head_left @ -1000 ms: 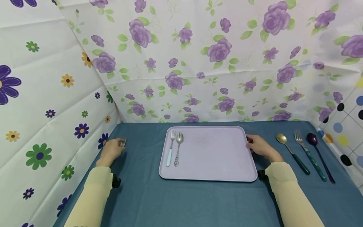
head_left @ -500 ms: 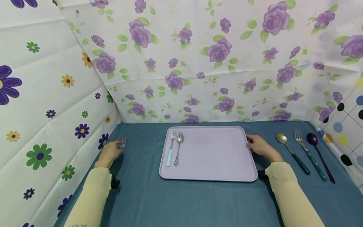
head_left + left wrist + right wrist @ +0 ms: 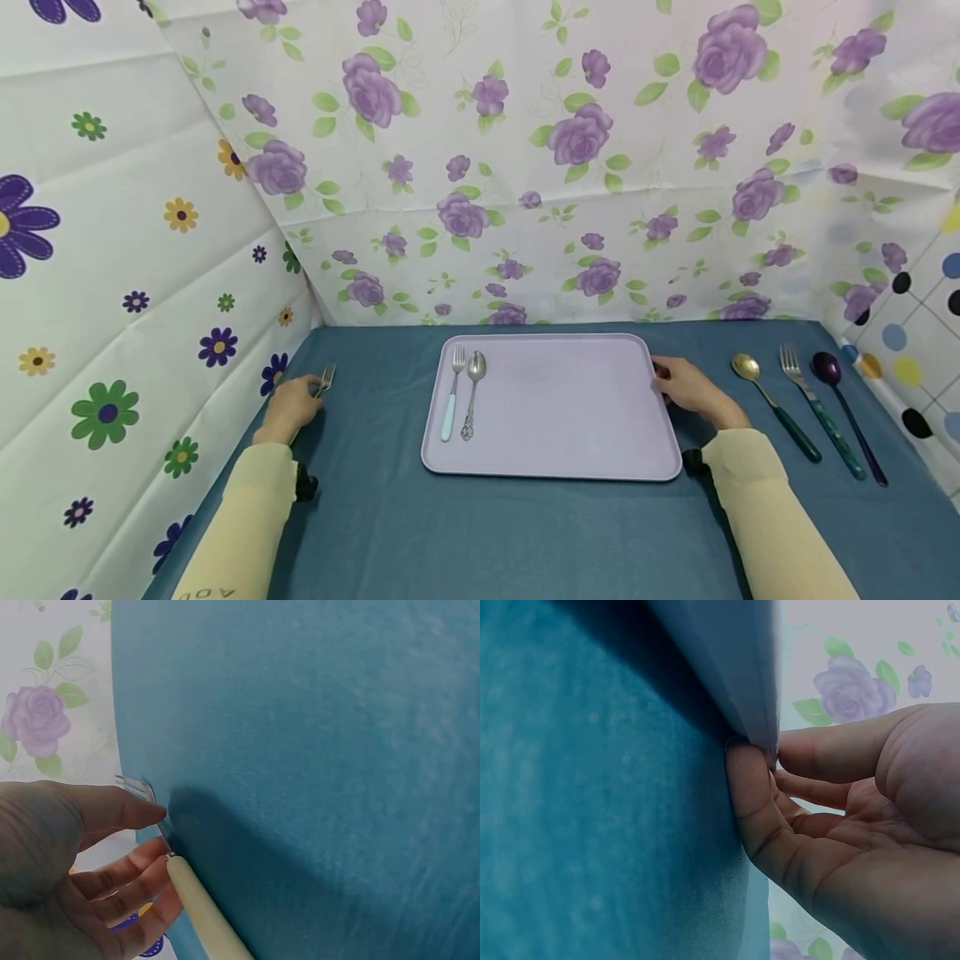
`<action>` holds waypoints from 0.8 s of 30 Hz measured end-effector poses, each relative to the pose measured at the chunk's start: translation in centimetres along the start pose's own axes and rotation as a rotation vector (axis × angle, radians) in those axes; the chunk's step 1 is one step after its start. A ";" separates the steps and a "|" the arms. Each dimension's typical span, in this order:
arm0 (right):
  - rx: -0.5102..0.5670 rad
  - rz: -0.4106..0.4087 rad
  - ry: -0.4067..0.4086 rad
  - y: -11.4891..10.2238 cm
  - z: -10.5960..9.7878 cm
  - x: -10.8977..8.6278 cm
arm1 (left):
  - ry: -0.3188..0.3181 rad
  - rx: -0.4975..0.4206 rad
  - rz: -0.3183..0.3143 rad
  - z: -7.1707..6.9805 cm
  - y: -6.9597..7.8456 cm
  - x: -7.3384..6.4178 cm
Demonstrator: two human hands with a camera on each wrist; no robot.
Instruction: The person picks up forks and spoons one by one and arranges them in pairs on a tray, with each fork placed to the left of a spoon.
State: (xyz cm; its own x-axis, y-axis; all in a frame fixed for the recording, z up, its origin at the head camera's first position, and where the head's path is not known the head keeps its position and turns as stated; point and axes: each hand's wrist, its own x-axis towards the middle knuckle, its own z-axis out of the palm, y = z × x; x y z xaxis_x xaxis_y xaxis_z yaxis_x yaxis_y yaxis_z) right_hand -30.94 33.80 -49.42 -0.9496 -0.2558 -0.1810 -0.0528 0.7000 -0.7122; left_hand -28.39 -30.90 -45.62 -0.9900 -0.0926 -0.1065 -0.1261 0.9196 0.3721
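Note:
At the left side of the table, my left hand [image 3: 288, 408] pinches a fork [image 3: 201, 907] at its neck, thumb on one side and fingertips on the other. The fork has silver tines and a cream handle, part of which the hand hides in the head view. In the middle lies a pale lilac tray [image 3: 570, 408]. My right hand [image 3: 686, 387] grips the tray's right edge between thumb and index finger. On the tray's left part, a fork with a mint handle [image 3: 447, 417] lies beside a silver spoon with an ornate handle [image 3: 476, 367].
Right of the tray lie a gold spoon with a green handle [image 3: 780, 417], a fork with a green patterned handle [image 3: 825, 425] and a dark purple spoon [image 3: 826, 368]. A blue-green cloth [image 3: 525, 533] covers the table. Flowered sheets [image 3: 517, 233] close off the back and left.
My left hand has shifted slightly left and toward me, and more of the fork it holds now shows. My right hand and the tray have stayed in place.

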 end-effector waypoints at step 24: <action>0.012 0.001 -0.005 0.0 0.0 0.0 | 0.021 0.007 -0.032 0.4 -0.4 0.0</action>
State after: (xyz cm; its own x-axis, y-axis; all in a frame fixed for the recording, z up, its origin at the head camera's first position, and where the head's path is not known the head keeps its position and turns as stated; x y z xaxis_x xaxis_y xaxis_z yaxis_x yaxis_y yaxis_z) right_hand -30.94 33.76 -49.41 -0.9483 -0.2578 -0.1851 -0.0478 0.6925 -0.7198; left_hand -28.36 -31.11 -46.17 -0.9866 -0.1297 -0.0987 -0.1570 0.9187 0.3625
